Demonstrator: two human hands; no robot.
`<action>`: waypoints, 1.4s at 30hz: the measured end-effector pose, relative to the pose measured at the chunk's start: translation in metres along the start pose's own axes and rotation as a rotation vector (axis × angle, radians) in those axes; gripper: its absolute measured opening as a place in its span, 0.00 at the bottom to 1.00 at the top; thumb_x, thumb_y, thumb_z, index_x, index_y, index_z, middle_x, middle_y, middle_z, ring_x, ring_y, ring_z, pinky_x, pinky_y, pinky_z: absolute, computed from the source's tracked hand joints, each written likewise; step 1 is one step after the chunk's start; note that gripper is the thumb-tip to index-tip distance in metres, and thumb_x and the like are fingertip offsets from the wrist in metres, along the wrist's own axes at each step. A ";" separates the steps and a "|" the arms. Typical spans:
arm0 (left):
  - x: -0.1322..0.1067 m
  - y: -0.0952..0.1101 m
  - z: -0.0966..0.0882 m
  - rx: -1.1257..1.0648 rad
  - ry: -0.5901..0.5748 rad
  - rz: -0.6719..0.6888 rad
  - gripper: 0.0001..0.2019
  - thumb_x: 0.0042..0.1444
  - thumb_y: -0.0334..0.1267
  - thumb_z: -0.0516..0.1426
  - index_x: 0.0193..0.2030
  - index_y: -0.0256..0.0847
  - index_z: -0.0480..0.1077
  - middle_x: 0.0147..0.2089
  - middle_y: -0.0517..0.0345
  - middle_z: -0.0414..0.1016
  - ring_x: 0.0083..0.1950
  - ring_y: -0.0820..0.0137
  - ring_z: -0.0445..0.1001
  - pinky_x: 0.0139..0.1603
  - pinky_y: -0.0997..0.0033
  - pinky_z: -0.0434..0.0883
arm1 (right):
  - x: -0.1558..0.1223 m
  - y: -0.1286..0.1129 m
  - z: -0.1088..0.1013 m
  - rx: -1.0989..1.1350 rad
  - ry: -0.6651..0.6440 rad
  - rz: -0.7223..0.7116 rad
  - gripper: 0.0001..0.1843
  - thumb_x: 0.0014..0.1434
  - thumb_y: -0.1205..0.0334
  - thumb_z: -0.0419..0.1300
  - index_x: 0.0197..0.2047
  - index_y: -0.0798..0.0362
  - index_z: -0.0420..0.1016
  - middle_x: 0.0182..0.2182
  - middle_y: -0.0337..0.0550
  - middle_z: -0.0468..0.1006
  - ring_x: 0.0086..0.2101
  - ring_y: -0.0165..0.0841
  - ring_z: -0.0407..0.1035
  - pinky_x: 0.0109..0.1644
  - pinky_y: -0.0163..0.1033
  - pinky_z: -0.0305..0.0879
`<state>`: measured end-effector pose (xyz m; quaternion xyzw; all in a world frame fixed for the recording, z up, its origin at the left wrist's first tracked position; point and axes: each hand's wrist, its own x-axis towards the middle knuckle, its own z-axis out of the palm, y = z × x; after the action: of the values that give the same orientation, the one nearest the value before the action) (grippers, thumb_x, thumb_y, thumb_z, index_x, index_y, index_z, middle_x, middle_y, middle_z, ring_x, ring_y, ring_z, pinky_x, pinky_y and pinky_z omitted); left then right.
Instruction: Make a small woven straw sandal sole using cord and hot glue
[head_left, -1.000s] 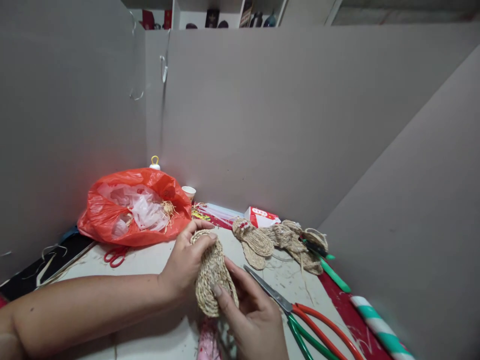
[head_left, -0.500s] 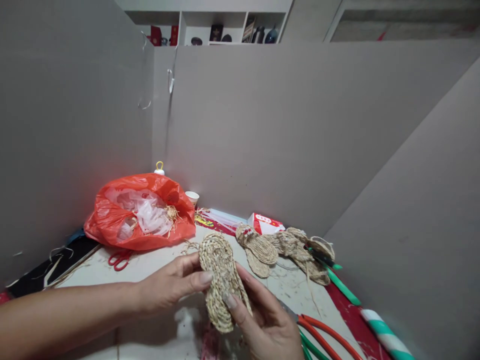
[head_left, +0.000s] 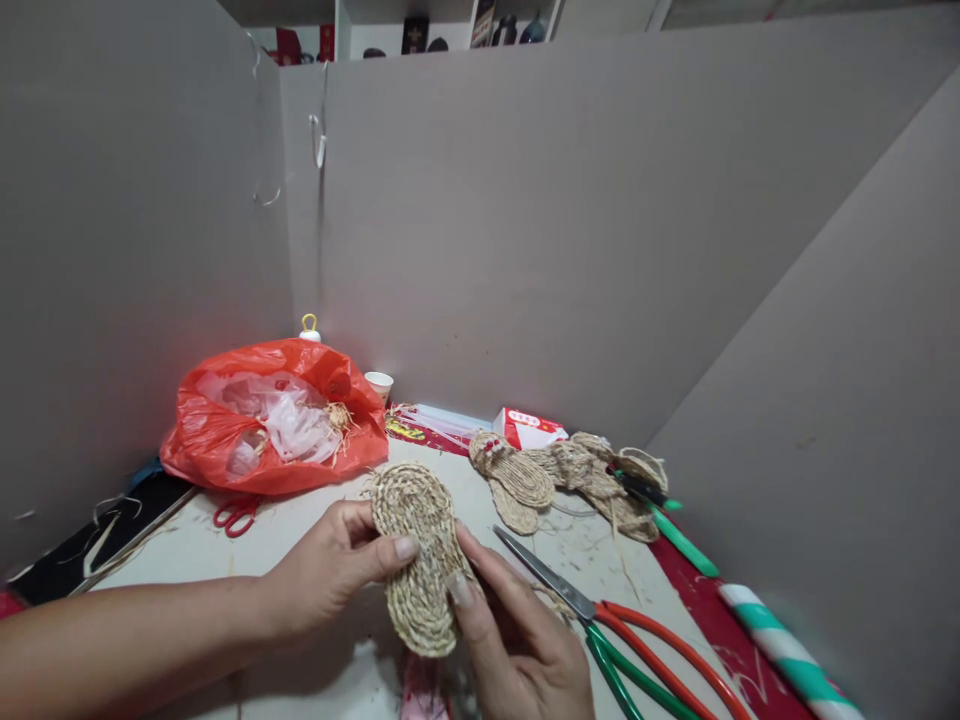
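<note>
The table [head_left: 292, 515] is bounded by grey walls [head_left: 510, 220] behind its far edge and at both sides; its near edge is out of view. At the far left corner stands a red plastic bag [head_left: 217, 440], with small red scissors [head_left: 241, 511] just in front. Toward the far right corner lie other woven pieces [head_left: 521, 480], near a red and white box [head_left: 532, 430]. Between the bag and these pieces, some pale surface shows, with loose bits of straw. On the right, large scissors [head_left: 551, 577] lie just beside the right hand, so on this side the room is narrow.

The left hand [head_left: 337, 560] pinches the left edge of the straw sole [head_left: 420, 560], its thumb on the upper face. The right hand [head_left: 517, 640] is half closed and grips the lower right edge, also with the thumb on top.

The sole is held above the middle of the table, tilted. It is pale brown, long, with rounded ends, made of braided rows which follow its outline.
</note>
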<state>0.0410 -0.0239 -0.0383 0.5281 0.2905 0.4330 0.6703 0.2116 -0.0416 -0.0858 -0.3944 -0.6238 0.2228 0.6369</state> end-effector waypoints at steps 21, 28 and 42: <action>-0.001 -0.011 -0.002 -0.113 0.012 -0.142 0.12 0.51 0.41 0.64 0.35 0.32 0.76 0.31 0.53 0.76 0.29 0.74 0.72 0.33 0.76 0.69 | 0.025 -0.014 -0.010 0.265 -0.275 0.433 0.13 0.55 0.55 0.66 0.23 0.53 0.76 0.25 0.39 0.73 0.28 0.30 0.67 0.32 0.32 0.66; 0.000 -0.016 -0.003 -0.144 -0.037 -0.163 0.13 0.53 0.43 0.63 0.36 0.32 0.75 0.30 0.51 0.77 0.30 0.72 0.74 0.35 0.74 0.71 | 0.027 -0.009 -0.006 0.650 -0.310 0.842 0.16 0.42 0.57 0.75 0.31 0.53 0.77 0.21 0.34 0.73 0.23 0.24 0.65 0.28 0.29 0.61; -0.003 -0.023 0.000 -0.156 -0.058 -0.186 0.15 0.55 0.45 0.61 0.35 0.30 0.75 0.30 0.50 0.77 0.28 0.73 0.74 0.33 0.73 0.72 | 0.028 0.000 -0.003 0.825 -0.434 0.918 0.15 0.41 0.61 0.76 0.26 0.55 0.74 0.16 0.33 0.75 0.17 0.23 0.66 0.23 0.27 0.63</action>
<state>0.0457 -0.0284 -0.0603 0.4575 0.2840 0.3747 0.7547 0.2178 -0.0205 -0.0686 -0.2899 -0.3697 0.7676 0.4359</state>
